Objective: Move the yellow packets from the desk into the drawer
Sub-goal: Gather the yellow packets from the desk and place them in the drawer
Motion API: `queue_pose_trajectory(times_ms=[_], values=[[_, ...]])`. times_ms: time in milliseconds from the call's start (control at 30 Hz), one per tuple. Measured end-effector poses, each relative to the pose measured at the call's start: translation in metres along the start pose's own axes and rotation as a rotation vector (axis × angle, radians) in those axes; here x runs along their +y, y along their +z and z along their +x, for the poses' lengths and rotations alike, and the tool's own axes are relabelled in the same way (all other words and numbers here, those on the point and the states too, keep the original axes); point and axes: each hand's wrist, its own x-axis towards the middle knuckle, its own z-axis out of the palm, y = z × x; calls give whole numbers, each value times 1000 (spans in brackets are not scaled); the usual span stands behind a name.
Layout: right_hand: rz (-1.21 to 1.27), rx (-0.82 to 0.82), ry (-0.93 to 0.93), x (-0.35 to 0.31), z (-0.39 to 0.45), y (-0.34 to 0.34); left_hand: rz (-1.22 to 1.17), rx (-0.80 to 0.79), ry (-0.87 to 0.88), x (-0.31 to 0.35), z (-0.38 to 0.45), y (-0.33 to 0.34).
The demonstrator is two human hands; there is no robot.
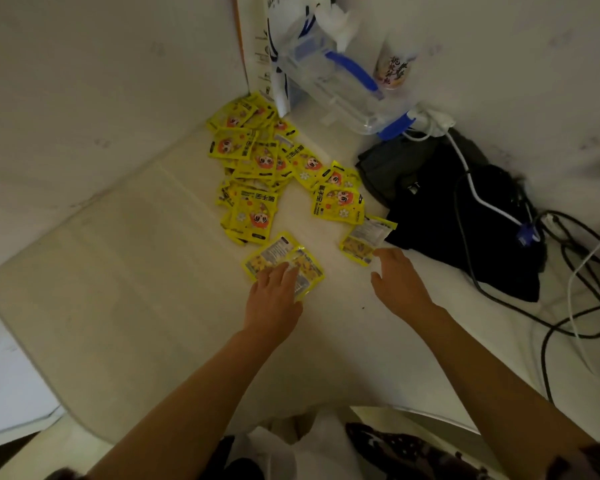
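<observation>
Several yellow packets (253, 161) lie in a loose heap on the white desk (136, 271), running from the back corner toward me. My left hand (274, 299) lies flat with its fingertips on the nearest packet (278, 254), which is face down. My right hand (395, 278) hovers with spread fingers just short of another face-down packet (364, 239) beside a black cloth. Neither hand grips anything. No drawer is visible.
A clear plastic box with blue handles (340, 81) and a white bag stand in the back corner. A black cloth or bag (447, 209) with black and white cables (568, 289) covers the right side. A cup (394, 69) stands by the wall.
</observation>
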Motion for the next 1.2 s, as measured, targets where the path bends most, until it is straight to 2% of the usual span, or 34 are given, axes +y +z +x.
queue_pose_trajectory(times_ms=[167,300,433,600,733,933,1033,1133,1200], values=[[-190,37,-107,3,28,-1,62,-45,-26,9,16,9],[-373,-18,-198,3,45,-7,128,-61,-49,8,24,12],[-385,-9,-309,10,60,-1,152,-23,-43,11,30,14],[-377,17,-315,0,68,-4,279,116,115,10,33,13],[-376,17,-324,0,69,-2,265,124,158,7,26,8],[-451,19,-365,-4,65,3,154,42,42,-3,17,2],[-490,35,-380,-9,65,3,8,32,-6,-4,16,-10],[-376,66,-408,-21,69,-9,-115,53,-152,-1,24,-33],[-269,22,-377,-32,78,-21,-153,59,-222,-5,33,-44]])
